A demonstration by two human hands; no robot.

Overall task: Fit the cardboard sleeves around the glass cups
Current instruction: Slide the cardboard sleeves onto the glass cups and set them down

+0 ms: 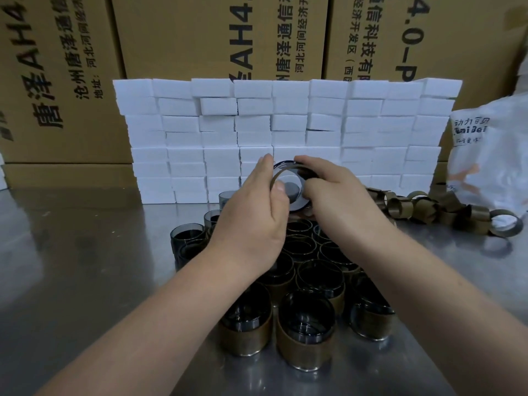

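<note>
Cartons (185, 38) of brown cardboard with printed characters stand behind the counter (85, 281). Along its far edge a wall of white blocks (371, 124) is stacked in many rows. A white printed bag (494, 144) lies at the far right corner. Sleeved cups (305, 338) crowd the near middle of the counter, touching each other, and bare dark cups (187, 238) stand just left of them. Loose sleeves (423, 208) are piled near the bag. Above the cups, both hands are lifted. The right hand (337, 190) grasps a tilted glass cup (291, 190), its mouth toward the camera. The left hand (251, 221) pinches the cardboard sleeve (273, 181) at the cup's rim.
</note>
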